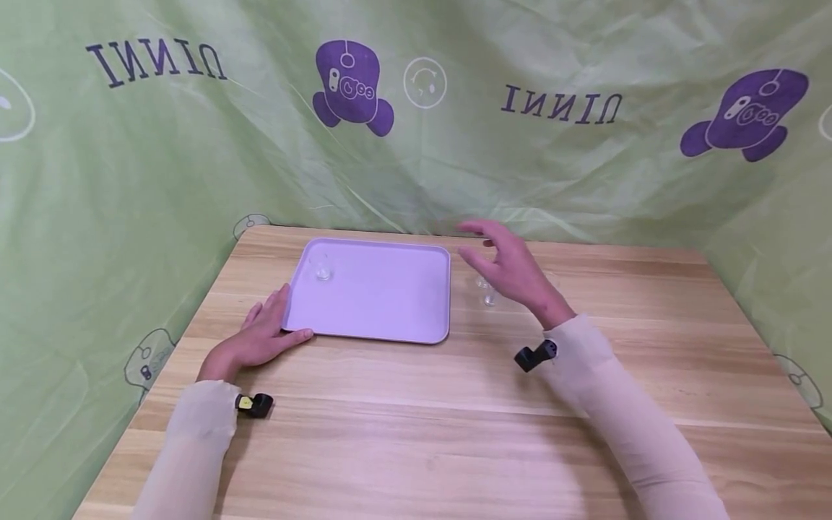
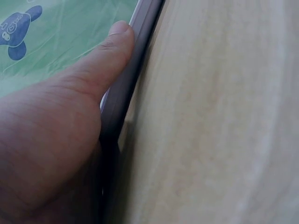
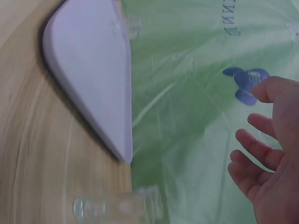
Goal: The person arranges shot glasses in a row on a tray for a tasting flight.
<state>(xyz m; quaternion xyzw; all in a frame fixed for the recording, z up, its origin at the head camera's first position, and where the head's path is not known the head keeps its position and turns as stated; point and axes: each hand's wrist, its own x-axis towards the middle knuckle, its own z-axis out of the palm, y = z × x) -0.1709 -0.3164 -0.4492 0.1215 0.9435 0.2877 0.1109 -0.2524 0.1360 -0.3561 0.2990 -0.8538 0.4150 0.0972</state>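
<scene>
A pale purple tray [image 1: 383, 289] lies on the table with a small clear glass [image 1: 323, 273] standing near its back left corner. My left hand [image 1: 265, 336] rests at the tray's front left corner, fingers along the left side and thumb against the front rim. The left wrist view has the thumb [image 2: 105, 60] straight along the tray's edge [image 2: 128, 70]. To the right of the tray, my right hand [image 1: 510, 267] is raised over the table with nothing in its loosely bent, parted fingers. Clear glassware [image 1: 489, 297] stands below it, partly hidden by the hand; a clear glass [image 3: 117, 205] shows low in the right wrist view.
A wood-grain table [image 1: 390, 419] bears everything. Green printed cloth [image 1: 455, 173] hangs close behind its back edge and along both sides. Small black cameras are strapped at the left cuff [image 1: 260, 406] and the right cuff [image 1: 536, 356].
</scene>
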